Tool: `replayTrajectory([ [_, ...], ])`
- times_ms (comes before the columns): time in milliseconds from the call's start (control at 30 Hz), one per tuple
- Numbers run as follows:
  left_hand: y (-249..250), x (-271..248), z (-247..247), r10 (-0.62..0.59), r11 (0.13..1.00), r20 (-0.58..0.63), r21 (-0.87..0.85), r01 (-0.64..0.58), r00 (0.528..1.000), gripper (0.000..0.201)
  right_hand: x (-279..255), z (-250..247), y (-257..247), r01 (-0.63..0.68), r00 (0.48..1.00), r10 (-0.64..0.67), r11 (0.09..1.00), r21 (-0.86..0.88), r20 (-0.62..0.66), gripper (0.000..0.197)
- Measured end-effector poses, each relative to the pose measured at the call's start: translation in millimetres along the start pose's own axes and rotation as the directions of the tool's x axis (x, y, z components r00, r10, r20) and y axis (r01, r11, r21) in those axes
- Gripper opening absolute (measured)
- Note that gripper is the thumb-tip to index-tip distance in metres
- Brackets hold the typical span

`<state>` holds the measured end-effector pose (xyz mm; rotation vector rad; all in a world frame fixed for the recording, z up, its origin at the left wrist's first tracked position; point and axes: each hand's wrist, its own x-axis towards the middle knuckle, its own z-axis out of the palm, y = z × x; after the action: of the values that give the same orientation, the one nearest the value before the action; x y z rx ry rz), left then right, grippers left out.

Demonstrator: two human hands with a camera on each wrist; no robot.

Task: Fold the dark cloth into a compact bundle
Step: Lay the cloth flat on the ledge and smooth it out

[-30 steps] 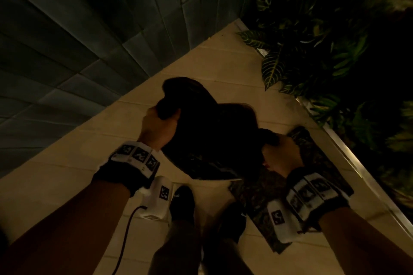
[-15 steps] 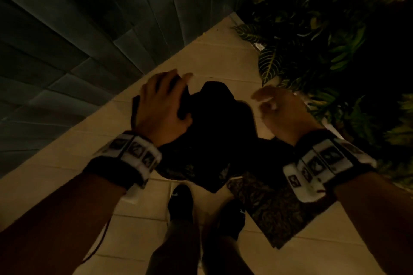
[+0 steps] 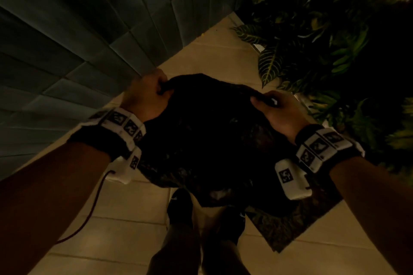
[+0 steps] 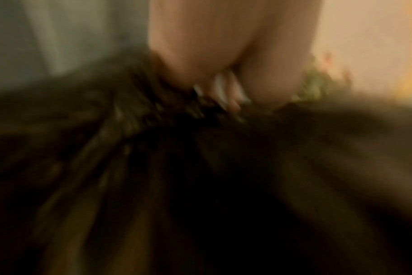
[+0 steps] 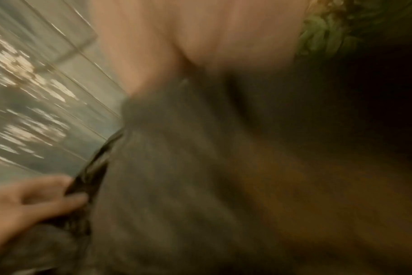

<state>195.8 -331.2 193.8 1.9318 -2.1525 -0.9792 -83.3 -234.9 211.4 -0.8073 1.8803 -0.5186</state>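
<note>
Between the hands, above the tiled floor [image 3: 125, 225], hangs the cloth [image 3: 207, 140]: left hand [image 3: 145, 98] pinches its far-left edge, right hand [image 3: 279, 114] pinches its far-right edge, the rest drooping near.

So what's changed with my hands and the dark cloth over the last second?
Half a second ago the right hand was off the dark cloth, open above it; now it pinches the top edge again. The left hand went from lying over the bunch to pinching its own corner, and the cloth is spread wider between them. It hangs over the tiled floor as before.
</note>
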Motion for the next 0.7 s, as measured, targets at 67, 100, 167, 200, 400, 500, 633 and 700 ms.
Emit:
replayTrajectory([
  [67, 7.4, -0.6, 5.8, 0.1, 0.987, -0.145, 0.142, -0.079, 0.984, 0.027, 16.5, 2.3, -3.8, -0.039, 0.998, 0.031, 0.99, -0.137, -0.06, 0.041],
  [100, 12.1, -3.4, 11.2, 0.2, 0.969, -0.175, 0.18, -0.168, 0.964, 0.033, 25.0, 5.3, -5.8, -0.065, 0.995, 0.047, 0.974, -0.215, -0.087, 0.044],
  [167, 18.3, -13.7, 27.4, 0.433, 0.88, -0.115, 0.271, -0.391, 0.894, 0.038, 38.4, 12.4, -6.3, -0.112, 0.984, 0.053, 0.927, -0.359, -0.17, 0.046],
  [200, 17.8, -18.1, 37.1, 0.5, 0.82, -0.011, 0.327, -0.47, 0.866, 0.039, 43.1, 15.0, -4.6, -0.128, 0.979, 0.048, 0.901, -0.415, -0.199, 0.047],
  [400, -41.2, -18.4, 68.3, 0.064, 0.92, 0.424, 0.326, -0.218, 0.904, 0.053, 47.5, 18.1, 29.2, 0.038, 0.982, -0.158, 0.692, -0.721, -0.101, 0.035],
  [500, -51.9, -20.0, 65.7, 0.049, 0.994, 0.465, 0.065, -0.09, 0.884, 0.048, 46.1, 16.6, 46.9, 0.181, 0.98, -0.19, 0.716, -0.674, 0.061, 0.028],
  [633, -40.9, -50.2, 55.8, 0.184, 0.976, 0.151, 0.085, -0.198, 0.971, 0.049, 17.4, 16.8, 61.1, 0.091, 0.995, -0.095, 0.96, -0.263, -0.004, 0.028],
  [700, -31.6, -75.5, 52.1, 0.251, 0.948, 0.069, 0.183, -0.26, 0.965, 0.054, -10.8, 15.5, 67.3, 0.163, 0.981, -0.186, 0.939, -0.303, -0.049, 0.042],
])
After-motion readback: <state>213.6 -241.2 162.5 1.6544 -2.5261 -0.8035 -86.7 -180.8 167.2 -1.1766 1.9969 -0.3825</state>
